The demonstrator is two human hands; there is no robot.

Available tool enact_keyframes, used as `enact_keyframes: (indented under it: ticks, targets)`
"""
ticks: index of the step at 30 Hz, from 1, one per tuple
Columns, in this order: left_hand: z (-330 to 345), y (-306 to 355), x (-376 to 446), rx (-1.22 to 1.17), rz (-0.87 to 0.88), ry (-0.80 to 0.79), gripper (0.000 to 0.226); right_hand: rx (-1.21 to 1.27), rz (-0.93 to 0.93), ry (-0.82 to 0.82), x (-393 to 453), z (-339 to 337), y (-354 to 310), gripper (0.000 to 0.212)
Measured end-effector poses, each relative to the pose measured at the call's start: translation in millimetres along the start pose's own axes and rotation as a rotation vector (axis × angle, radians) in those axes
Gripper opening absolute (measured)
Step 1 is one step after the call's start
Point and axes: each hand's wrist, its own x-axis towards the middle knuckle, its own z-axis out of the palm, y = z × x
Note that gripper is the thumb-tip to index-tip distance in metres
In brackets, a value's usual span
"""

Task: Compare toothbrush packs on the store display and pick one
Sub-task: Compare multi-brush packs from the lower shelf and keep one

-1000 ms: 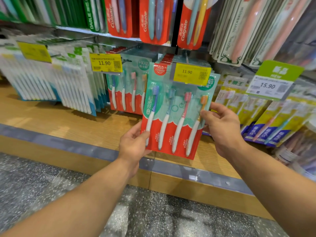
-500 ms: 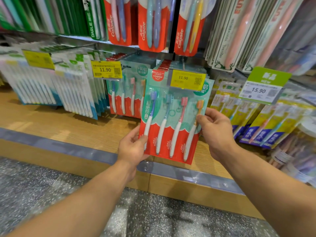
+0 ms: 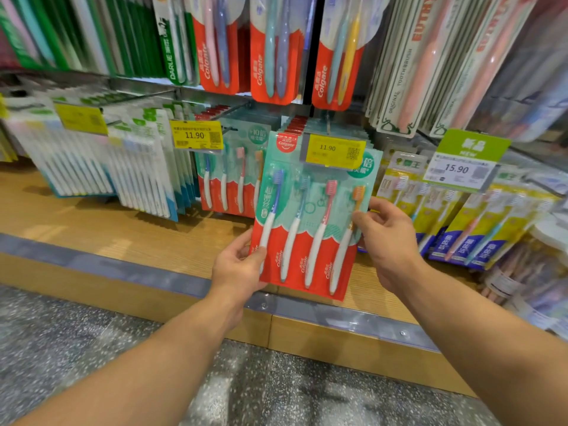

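Held pack: a flat, glossy toothbrush pack (image 3: 310, 219), teal above and red below, hangs at the front of a row of like packs on a hook, above the wooden shelf (image 3: 123, 238).
Contents: four toothbrushes stand side by side under clear plastic, white handles with blue, teal, pink and orange necks and bristles.
Left hand: the left hand (image 3: 238, 265) pinches the pack's lower left edge, thumb on the front, fingers behind.
Right hand: the right hand (image 3: 388, 238) grips the pack's right edge at mid height, thumb on the front by the orange brush.
Price tag: a yellow tag (image 3: 335, 150) reading 11.90 overlaps the pack's top right.
Left of the pack: a matching four-brush pack (image 3: 229, 179), then white packs (image 3: 135, 167) of slim white brushes.
Right of the pack: yellow and blue packs (image 3: 479, 222) under a green tag (image 3: 464, 161) reading 15.90.
Above the pack: tall red two-brush packs (image 3: 272, 56), shiny and rounded at the foot.
Below the pack: grainy wood shelf with a grey metal strip (image 3: 338, 315) along its front edge; speckled floor (image 3: 76, 339).
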Motion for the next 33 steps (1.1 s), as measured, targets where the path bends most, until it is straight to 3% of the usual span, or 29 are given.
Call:
enact_keyframes:
  ticks: [6,18,23,27,33]
  targets:
    - [4.9,-0.4,-2.3,0.036,-0.058,-0.012,0.03,0.002,0.057,0.013,2.1,1.4,-5.2,0.019]
    - [13.0,-0.7,14.3,0.115,-0.063,0.116,0.017,-0.014,0.048,0.15,20.9,7.4,3.5,0.016]
    - [13.9,-7.0,30.9,0.111,-0.069,0.05,0.015,0.011,0.047,0.198,31.8,8.5,4.9,0.008]
    - [21.2,-20.9,43.7,0.112,-0.039,0.088,0.023,0.027,0.033,0.255,42.3,13.6,15.1,0.008]
    - [19.2,-37.5,59.6,0.105,-0.003,0.093,0.055,0.052,0.01,0.293,57.6,18.8,35.9,0.009]
